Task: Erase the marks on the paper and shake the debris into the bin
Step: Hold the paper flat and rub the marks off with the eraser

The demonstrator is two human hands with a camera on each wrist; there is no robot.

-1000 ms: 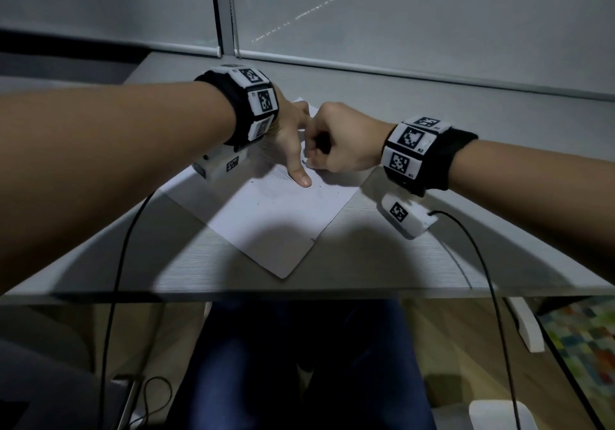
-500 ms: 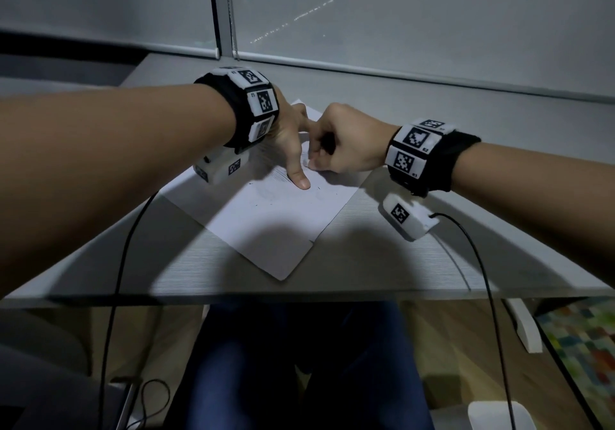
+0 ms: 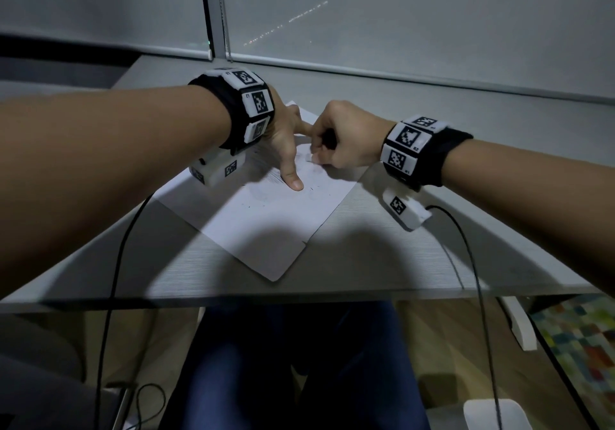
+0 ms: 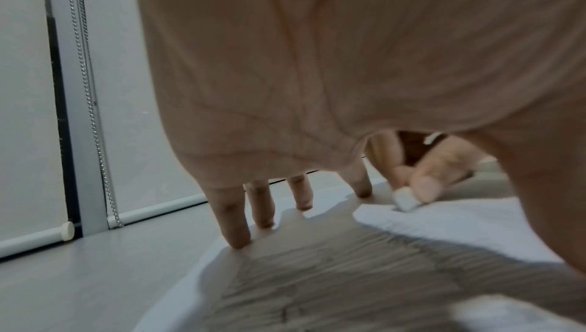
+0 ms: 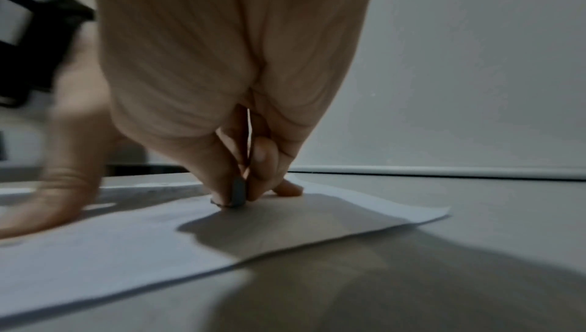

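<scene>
A white sheet of paper (image 3: 266, 223) lies askew on the grey desk (image 3: 382, 263), with faint pencil marks and dark crumbs near its middle. My left hand (image 3: 286, 150) presses the sheet flat, fingers spread and straight, fingertips (image 4: 237, 239) on the paper (image 4: 444, 224). My right hand (image 3: 339, 143) pinches a small white eraser (image 4: 404, 199) between thumb and fingers, its tip down on the paper (image 5: 126, 249) just right of the left forefinger. In the right wrist view the eraser (image 5: 238, 193) looks grey in shadow. No bin is identifiable.
Roller blinds (image 3: 432, 13) and a window frame close off the desk's far side. Black cables (image 3: 466, 263) hang from both wrists over the near desk edge. My legs (image 3: 283, 363) are under the desk. A white object (image 3: 496, 414) stands on the floor at lower right.
The right hand with the eraser has shifted slightly back and forth on the paper beside the left forefinger. The left hand stays pressed on the sheet.
</scene>
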